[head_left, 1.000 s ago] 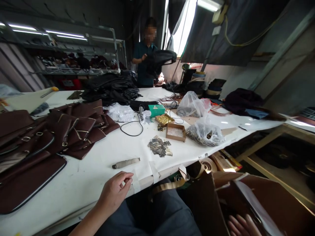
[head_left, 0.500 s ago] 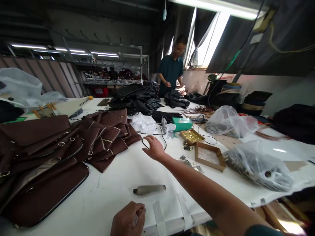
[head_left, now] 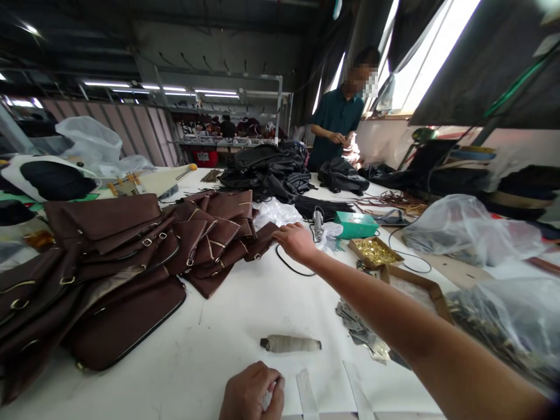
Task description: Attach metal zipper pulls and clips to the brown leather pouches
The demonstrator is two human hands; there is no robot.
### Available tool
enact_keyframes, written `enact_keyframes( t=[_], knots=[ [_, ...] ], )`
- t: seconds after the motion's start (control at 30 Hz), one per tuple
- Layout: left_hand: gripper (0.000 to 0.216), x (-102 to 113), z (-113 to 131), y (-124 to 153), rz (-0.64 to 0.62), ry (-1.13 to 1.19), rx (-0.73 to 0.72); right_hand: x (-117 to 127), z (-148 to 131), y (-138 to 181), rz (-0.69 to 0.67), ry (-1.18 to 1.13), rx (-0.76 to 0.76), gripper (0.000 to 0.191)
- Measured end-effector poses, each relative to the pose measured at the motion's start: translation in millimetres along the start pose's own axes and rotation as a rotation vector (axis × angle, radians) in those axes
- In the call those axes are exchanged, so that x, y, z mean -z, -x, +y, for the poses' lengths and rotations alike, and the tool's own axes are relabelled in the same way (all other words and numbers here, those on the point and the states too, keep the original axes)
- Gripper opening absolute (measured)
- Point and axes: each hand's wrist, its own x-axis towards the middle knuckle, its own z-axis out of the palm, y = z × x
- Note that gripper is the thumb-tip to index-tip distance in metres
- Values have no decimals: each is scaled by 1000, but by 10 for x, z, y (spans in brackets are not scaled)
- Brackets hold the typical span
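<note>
Far out over the white table [head_left: 227,326], my right hand [head_left: 297,242] pinches the corner of a brown leather bag piece [head_left: 262,239] that has a small metal buckle. That piece is lifted at the right end of a heap of similar brown leather pieces [head_left: 223,233]. Close to me at the bottom, my left hand [head_left: 251,392] is curled closed, thumb against the fingers. Something pale shows inside it, too small to make out. Beyond the left hand lies a grey-beige wrapped rod [head_left: 293,344] with a dark end.
Larger brown bags [head_left: 131,315] cover the left side. To the right are metal plates [head_left: 359,329], a box of gold-coloured hardware [head_left: 375,251], a green box [head_left: 356,224] and plastic bags [head_left: 464,224]. Black bags [head_left: 266,169] are piled farther back, near a standing person [head_left: 336,125].
My right hand has reached the heap and closed on a leather piece, lifting its corner. The view has turned left. My left hand stays curled near the table's front.
</note>
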Motion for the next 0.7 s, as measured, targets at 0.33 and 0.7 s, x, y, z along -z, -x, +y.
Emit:
enact_keyframes(
  t=[0.33, 0.7],
  knots=[
    [77, 566, 243, -129, 337, 861, 481, 925, -762, 1831, 358, -1240, -358, 35],
    [44, 1292, 300, 682, 471, 1067, 861, -44, -1274, 2366, -7, -1120, -325, 50]
  ],
)
